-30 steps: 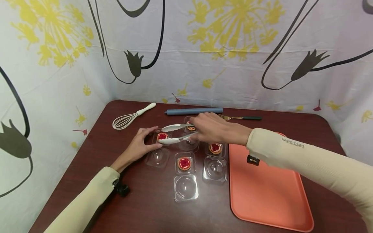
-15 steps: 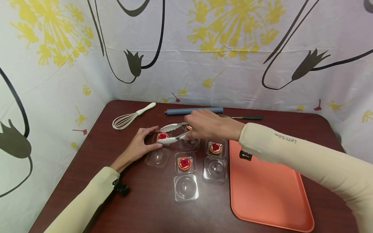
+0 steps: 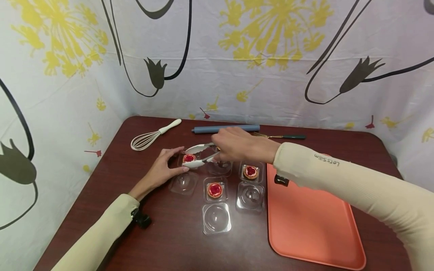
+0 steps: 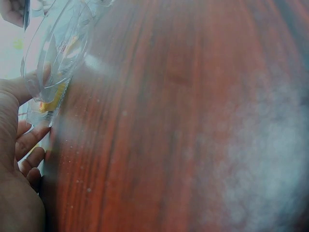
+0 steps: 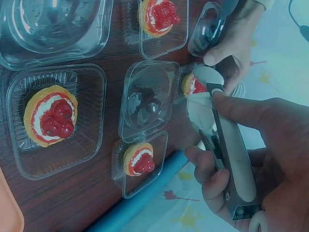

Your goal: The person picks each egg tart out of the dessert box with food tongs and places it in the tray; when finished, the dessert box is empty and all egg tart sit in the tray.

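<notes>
My right hand (image 3: 237,143) grips a pair of tongs (image 5: 236,159) with white scalloped heads. The tong heads stand spread on either side of a red-topped tart (image 3: 188,158) in a clear plastic container (image 4: 46,113). My left hand (image 3: 160,170) holds that container by its edges, thumb at the near side and fingers at the far side. Its domed lid (image 3: 183,183) lies folded open toward me. More tarts sit in open clear containers: one at the near middle (image 3: 215,190), one at the right (image 3: 251,172), and one partly behind my right hand (image 5: 139,159).
An orange tray (image 3: 312,226) lies at the right, partly under my right forearm. A white whisk (image 3: 149,138), a blue rolling pin (image 3: 223,129) and a green-handled fork (image 3: 291,137) lie along the back. Open lids (image 3: 216,218) extend toward me. A patterned curtain encloses the table.
My right hand has shifted left with the tongs, bringing the spread heads further over the tart at the left. My left hand stays in place on the container.
</notes>
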`<state>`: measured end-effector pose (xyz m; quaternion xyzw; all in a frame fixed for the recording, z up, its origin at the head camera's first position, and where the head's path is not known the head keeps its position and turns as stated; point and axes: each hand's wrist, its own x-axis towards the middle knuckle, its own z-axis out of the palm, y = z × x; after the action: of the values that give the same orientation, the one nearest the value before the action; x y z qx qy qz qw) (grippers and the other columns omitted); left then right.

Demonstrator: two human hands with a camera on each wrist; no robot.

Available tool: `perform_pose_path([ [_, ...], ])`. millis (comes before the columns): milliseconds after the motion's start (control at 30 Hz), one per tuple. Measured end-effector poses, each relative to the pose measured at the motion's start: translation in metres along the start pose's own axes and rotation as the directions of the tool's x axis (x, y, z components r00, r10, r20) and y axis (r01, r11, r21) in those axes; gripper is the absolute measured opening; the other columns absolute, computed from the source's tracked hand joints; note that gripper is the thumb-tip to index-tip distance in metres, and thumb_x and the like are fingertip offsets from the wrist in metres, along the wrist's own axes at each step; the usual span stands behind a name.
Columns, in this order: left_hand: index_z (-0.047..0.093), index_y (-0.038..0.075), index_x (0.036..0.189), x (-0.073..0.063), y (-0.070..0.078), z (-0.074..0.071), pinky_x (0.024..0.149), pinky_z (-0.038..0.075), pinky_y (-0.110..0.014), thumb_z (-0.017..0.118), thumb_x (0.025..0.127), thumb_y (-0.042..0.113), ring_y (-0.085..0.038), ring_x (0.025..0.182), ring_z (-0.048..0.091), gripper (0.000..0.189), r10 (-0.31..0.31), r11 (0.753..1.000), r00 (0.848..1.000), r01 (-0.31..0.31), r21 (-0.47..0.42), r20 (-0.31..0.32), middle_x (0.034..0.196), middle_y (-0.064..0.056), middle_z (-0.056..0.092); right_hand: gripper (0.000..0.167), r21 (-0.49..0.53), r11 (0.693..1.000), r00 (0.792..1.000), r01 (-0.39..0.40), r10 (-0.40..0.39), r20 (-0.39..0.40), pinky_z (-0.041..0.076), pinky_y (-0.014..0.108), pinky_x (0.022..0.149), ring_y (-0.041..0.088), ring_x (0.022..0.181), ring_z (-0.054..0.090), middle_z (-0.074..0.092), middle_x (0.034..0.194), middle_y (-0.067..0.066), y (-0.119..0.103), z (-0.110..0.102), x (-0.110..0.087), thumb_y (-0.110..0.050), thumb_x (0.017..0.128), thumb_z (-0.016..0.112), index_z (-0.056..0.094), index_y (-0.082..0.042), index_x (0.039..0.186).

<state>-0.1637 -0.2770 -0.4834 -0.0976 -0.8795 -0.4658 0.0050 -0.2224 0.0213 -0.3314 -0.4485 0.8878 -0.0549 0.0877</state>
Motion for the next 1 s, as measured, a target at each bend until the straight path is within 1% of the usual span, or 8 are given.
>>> perform_pose_path([
  [200, 0.058, 0.012, 0.160, 0.000, 0.000, 0.001, 0.116, 0.035, -0.051, 0.095, 0.089, 0.022, -0.028, 0.127, 0.047, 0.080, 0.004, 1.000, 1.000, -0.004, 0.001, -0.001, 0.146, -0.012, 0.061, 0.045, -0.013, 1.000, 1.000, 0.001, -0.001, 0.020, 0.032, 0.032, 0.055, 0.011, 0.060, 0.033, 0.036, 0.065, -0.007, -0.002, -0.003, 0.001, -0.042, 0.096, 0.088, 0.057, -0.018, 0.075],
  [233, 0.058, 0.011, 0.160, 0.000, 0.000, 0.001, 0.116, 0.035, -0.051, 0.095, 0.089, 0.022, -0.028, 0.127, 0.047, 0.080, 0.005, 1.000, 1.000, -0.005, 0.001, 0.001, 0.146, -0.012, 0.061, 0.044, -0.018, 1.000, 1.000, 0.002, -0.002, 0.024, 0.032, 0.032, 0.055, 0.012, 0.060, 0.033, 0.038, 0.065, -0.007, -0.002, -0.004, 0.001, -0.042, 0.096, 0.088, 0.057, -0.017, 0.076],
  [333, 0.058, 0.012, 0.160, 0.001, 0.001, 0.001, 0.117, 0.035, -0.052, 0.095, 0.090, 0.024, -0.028, 0.127, 0.047, 0.080, 0.007, 1.000, 1.000, -0.007, -0.003, 0.006, 0.146, -0.011, 0.062, 0.040, -0.033, 0.999, 1.000, 0.002, -0.001, 0.031, 0.036, 0.034, 0.056, 0.013, 0.060, 0.039, 0.050, 0.068, -0.004, -0.002, -0.007, 0.000, -0.042, 0.095, 0.089, 0.063, -0.016, 0.081],
  [433, 0.059, 0.013, 0.160, 0.001, 0.002, 0.001, 0.117, 0.035, -0.052, 0.095, 0.090, 0.025, -0.028, 0.128, 0.047, 0.080, 0.006, 1.000, 1.000, -0.006, -0.005, 0.007, 0.146, -0.010, 0.063, 0.038, -0.042, 0.999, 0.999, 0.000, 0.002, 0.038, 0.037, 0.034, 0.058, 0.015, 0.062, 0.041, 0.056, 0.071, -0.002, -0.003, -0.010, 0.000, -0.042, 0.095, 0.088, 0.064, -0.016, 0.083],
  [667, 0.058, 0.013, 0.160, 0.001, 0.001, 0.001, 0.117, 0.035, -0.053, 0.095, 0.089, 0.025, -0.029, 0.129, 0.047, 0.081, -0.002, 1.000, 1.000, 0.002, 0.016, 0.001, 0.146, -0.014, 0.058, 0.042, -0.059, 0.998, 0.999, 0.020, -0.018, 0.030, 0.035, 0.031, 0.055, 0.012, 0.060, 0.036, 0.046, 0.067, -0.004, -0.003, -0.010, 0.000, -0.039, 0.096, 0.088, 0.060, -0.016, 0.076],
  [767, 0.058, 0.012, 0.160, 0.001, 0.001, 0.001, 0.117, 0.035, -0.053, 0.095, 0.089, 0.025, -0.030, 0.129, 0.047, 0.081, 0.000, 1.000, 1.000, 0.000, 0.018, 0.004, 0.146, -0.014, 0.059, 0.041, -0.058, 0.998, 1.000, 0.021, -0.020, 0.020, 0.033, 0.032, 0.055, 0.012, 0.060, 0.035, 0.047, 0.067, -0.004, -0.002, -0.010, -0.002, -0.039, 0.096, 0.088, 0.060, -0.016, 0.076],
  [900, 0.058, 0.013, 0.161, 0.001, 0.000, 0.001, 0.118, 0.035, -0.054, 0.095, 0.090, 0.026, -0.030, 0.131, 0.047, 0.081, -0.008, 1.000, 1.000, 0.007, 0.020, 0.007, 0.147, -0.014, 0.059, 0.036, -0.039, 0.999, 1.000, 0.005, -0.005, 0.005, 0.034, 0.035, 0.058, 0.014, 0.061, 0.037, 0.052, 0.069, -0.001, 0.001, -0.014, -0.007, -0.038, 0.096, 0.088, 0.064, -0.016, 0.081],
  [1000, 0.058, 0.014, 0.161, -0.001, 0.000, 0.000, 0.118, 0.035, -0.054, 0.094, 0.090, 0.027, -0.031, 0.132, 0.047, 0.081, -0.019, 0.999, 1.000, 0.019, 0.028, 0.006, 0.147, -0.015, 0.057, 0.033, -0.024, 1.000, 1.000, -0.015, 0.015, -0.005, 0.035, 0.036, 0.059, 0.015, 0.062, 0.038, 0.052, 0.069, -0.001, 0.003, -0.018, -0.012, -0.037, 0.096, 0.088, 0.066, -0.015, 0.086],
])
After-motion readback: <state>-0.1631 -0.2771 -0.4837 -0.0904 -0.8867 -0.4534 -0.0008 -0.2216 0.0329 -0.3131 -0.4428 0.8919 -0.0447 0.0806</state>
